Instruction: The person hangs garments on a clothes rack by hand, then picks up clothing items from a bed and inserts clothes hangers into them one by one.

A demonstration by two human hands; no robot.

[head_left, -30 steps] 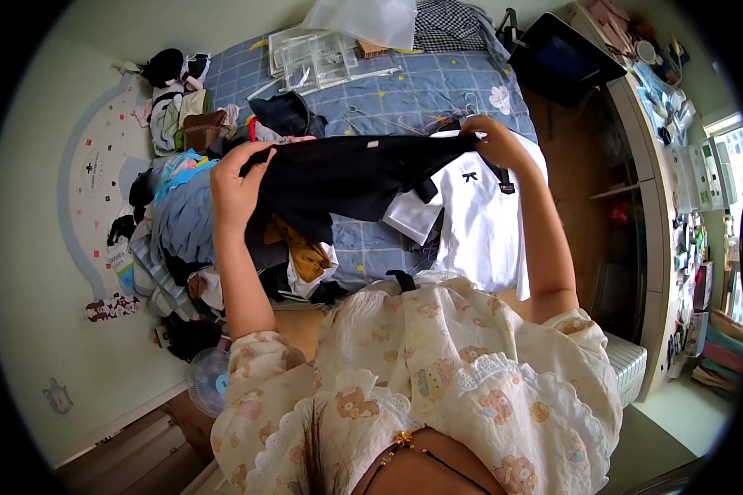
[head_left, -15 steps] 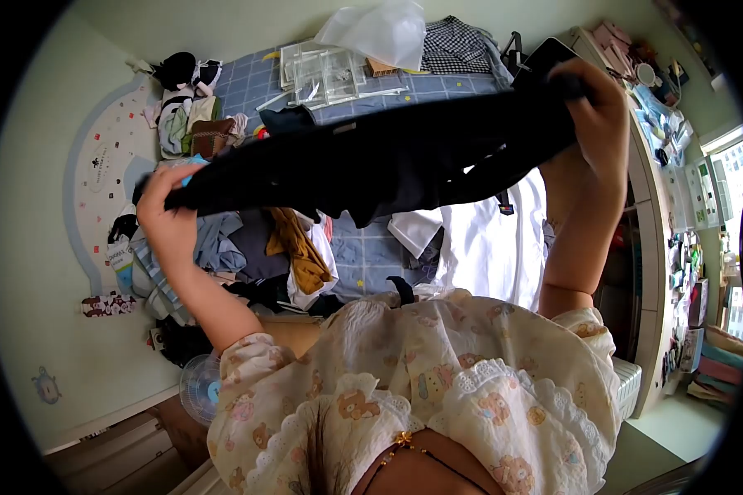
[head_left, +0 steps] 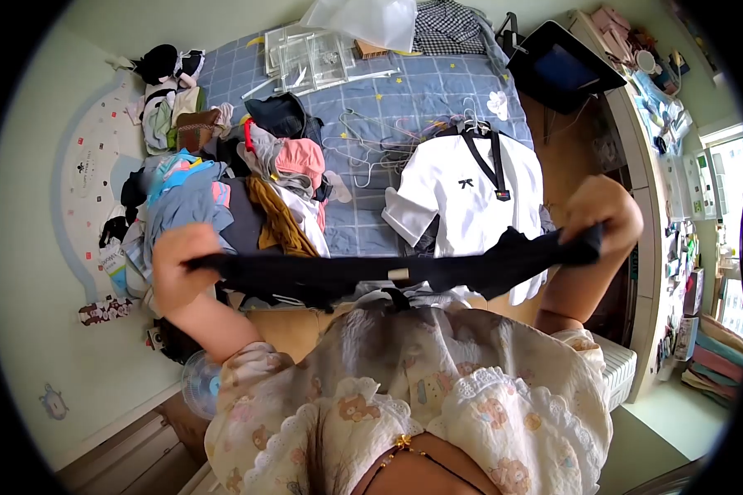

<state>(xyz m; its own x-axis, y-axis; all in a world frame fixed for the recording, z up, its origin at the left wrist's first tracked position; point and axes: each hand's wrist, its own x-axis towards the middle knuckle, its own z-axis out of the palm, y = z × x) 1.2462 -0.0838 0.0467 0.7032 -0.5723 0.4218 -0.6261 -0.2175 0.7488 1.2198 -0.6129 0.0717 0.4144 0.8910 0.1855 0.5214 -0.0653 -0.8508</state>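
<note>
Black garment stretched lengthwise between left hand and right hand, one end clasped tightly in each; pale label near mid-span. Beyond the grip: white top toward the right hand, clothes heap, mustard cloth included, toward the left, both on blue checked bedspread.

A dark screen stands near the blue bed.

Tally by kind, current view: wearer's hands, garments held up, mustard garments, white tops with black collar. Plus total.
Left hand and right hand: 2
Held black garment: 1
Mustard garment: 1
White top with black collar: 1
Total: 5
</note>
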